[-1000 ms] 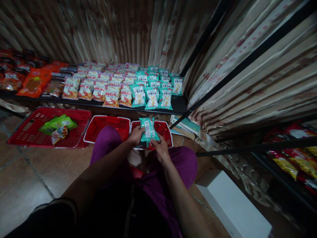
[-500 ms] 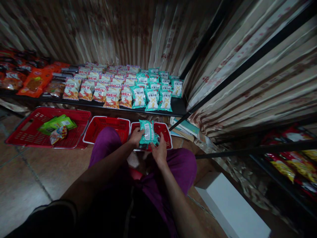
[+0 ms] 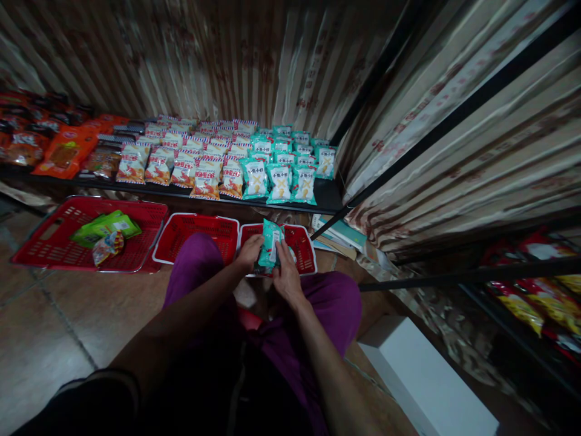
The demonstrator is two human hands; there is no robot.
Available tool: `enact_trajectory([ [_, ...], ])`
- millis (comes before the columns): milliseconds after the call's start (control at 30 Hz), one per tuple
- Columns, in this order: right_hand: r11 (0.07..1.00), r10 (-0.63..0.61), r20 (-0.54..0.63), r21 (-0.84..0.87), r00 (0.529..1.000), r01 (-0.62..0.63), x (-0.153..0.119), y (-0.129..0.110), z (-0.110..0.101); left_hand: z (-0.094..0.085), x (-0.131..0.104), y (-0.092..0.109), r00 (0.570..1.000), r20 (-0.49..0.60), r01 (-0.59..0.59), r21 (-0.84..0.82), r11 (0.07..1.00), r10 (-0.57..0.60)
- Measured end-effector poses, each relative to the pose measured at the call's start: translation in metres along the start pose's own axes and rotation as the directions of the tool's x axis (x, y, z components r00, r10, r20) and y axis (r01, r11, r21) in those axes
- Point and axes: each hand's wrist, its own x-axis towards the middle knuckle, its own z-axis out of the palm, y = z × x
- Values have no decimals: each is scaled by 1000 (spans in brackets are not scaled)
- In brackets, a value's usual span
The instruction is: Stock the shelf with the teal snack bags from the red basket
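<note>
Teal snack packet (image 3: 272, 243), shiny, pale label strip, upright over right-end red basket (image 3: 305, 247); left hand (image 3: 250, 252) pinches its left edge, right hand (image 3: 285, 270) presses its right side, fingers nearly straight. Packet's right part hidden by fingers; basket contents beneath it too dark to identify.

Teal snack pkt (image 3: 270, 245) w/ white label, held over red bskt (image 3: 305, 247).

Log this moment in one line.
left hand: holding teal packet; right hand: holding same packet; below: white-rimmed red basket; beyond: snack shelf
</note>
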Motion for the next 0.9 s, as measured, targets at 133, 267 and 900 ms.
enact_trajectory([
  [133,922,249,16,303,968,-242,1,1,-1,-3,-4,2,999,46,19,63,998,-22],
  [267,705,443,37,602,896,-374,3,-2,2,-3,-6,1,997,73,-32,129,991,23],
  [900,185,650,165,913,742,-364,5,-2,4,1,-10,5,983,-19,-174,196,965,181],
])
